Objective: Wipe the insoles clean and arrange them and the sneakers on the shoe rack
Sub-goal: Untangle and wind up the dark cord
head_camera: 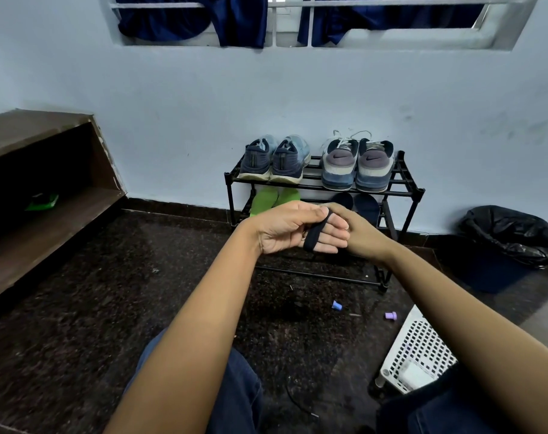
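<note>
A black shoe rack (406,191) stands against the wall. On its top tier sit a pair of blue sneakers (274,164) at left and a pair of grey sneakers (357,167) at right, heels toward me. Below them, green insoles (272,198) lie at left and dark insoles (365,206) at right, partly hidden by my hands. My left hand (282,230) is held palm up in front of the rack, fingers straight, with a black band (316,233) looped around them. My right hand (363,233) pinches the band's top end.
A wooden shelf unit (47,214) with a green object (42,202) stands at left. A bin lined with a black bag (510,239) stands at right, a white perforated basket (416,349) near my right knee. Two small purple pieces (390,315) lie on the dark floor.
</note>
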Motion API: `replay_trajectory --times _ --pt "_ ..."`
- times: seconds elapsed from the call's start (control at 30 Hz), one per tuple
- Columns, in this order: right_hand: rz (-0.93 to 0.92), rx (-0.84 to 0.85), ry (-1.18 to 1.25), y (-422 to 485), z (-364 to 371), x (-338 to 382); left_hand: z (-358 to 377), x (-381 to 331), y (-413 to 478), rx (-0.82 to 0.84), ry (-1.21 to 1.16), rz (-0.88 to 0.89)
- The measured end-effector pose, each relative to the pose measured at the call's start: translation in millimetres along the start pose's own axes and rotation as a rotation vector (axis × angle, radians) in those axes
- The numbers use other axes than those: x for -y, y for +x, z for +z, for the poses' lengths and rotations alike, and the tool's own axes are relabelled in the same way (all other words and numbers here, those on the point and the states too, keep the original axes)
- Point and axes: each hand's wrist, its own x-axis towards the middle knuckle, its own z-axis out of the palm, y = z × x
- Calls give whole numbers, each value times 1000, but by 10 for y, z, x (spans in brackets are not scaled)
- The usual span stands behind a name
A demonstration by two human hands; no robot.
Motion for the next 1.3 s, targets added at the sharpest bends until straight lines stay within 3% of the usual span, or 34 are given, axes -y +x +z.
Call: replay_trajectory --times 0.13,0.33,0.4,0.53,0.67,0.83,0.97,1.3 --pt "-100 -48 123 40 114 67 24 -27 -2 -68 -47 46" --pt "147 96 202 8 321 121 7 -29 33 -156 -245 185" --pt "134 161 212 6 398 98 -27 -35 39 -157 -306 243" --pt "92 245 302 -8 482 157 -116 -61 65 -278 -287 340" --pt "107 261 551 -21 481 261 -152 -91 53 -346 -230 390" --pt "132 145 875 -16 328 386 -128 -101 7 -310 -119 335" --pt "111 51 1026 -8 173 409 -80 -72 -24 -255 19 192" --pt "53 -199 1201 45 -232 326 10 -9 25 18 191 -87"
